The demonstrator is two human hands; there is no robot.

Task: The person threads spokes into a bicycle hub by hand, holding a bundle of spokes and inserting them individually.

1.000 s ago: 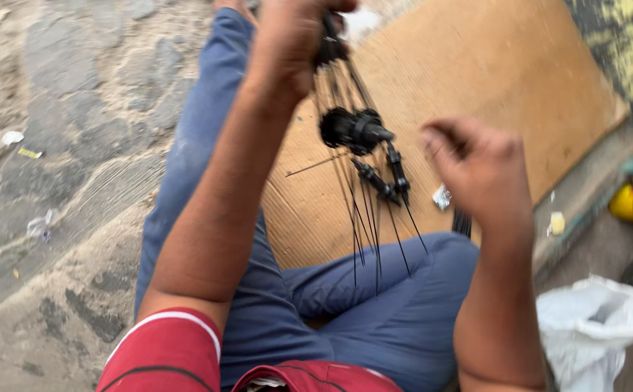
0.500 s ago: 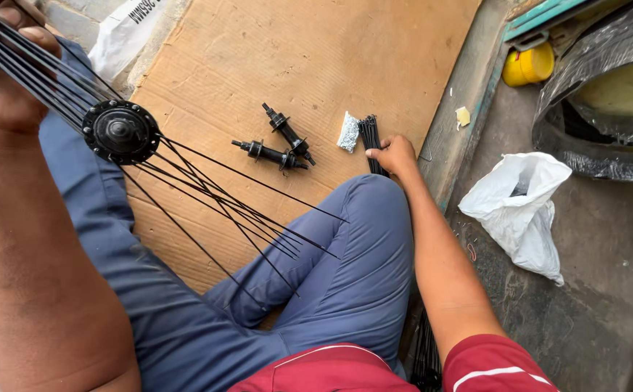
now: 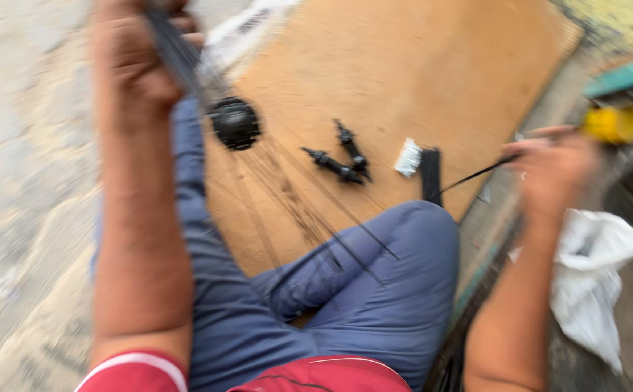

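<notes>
My left hand (image 3: 138, 62) is raised at the upper left, closed around a bunch of thin black spokes that run down to a round black wheel hub (image 3: 235, 122) hanging over my knee. More spokes fan out below the hub over the brown board (image 3: 418, 65). My right hand (image 3: 556, 167) is lifted at the right and pinches a single black spoke (image 3: 476, 174) that slants down to the left. A bundle of black spokes (image 3: 430, 174) lies on the board beside a small white packet (image 3: 408, 157). Two black axle pieces (image 3: 342, 156) lie near the middle of the board.
I sit with legs in blue trousers (image 3: 360, 290) folded over the board. A white plastic bag (image 3: 592, 283) lies at the right on the ground. A yellow object (image 3: 612, 123) sits at the far right edge. Rough stone ground (image 3: 26, 181) stretches to the left. The frame is blurred.
My right hand has left the spoke bundle on the board and risen to the right with one spoke in it. The hub and my left hand have shifted toward the middle of the view.
</notes>
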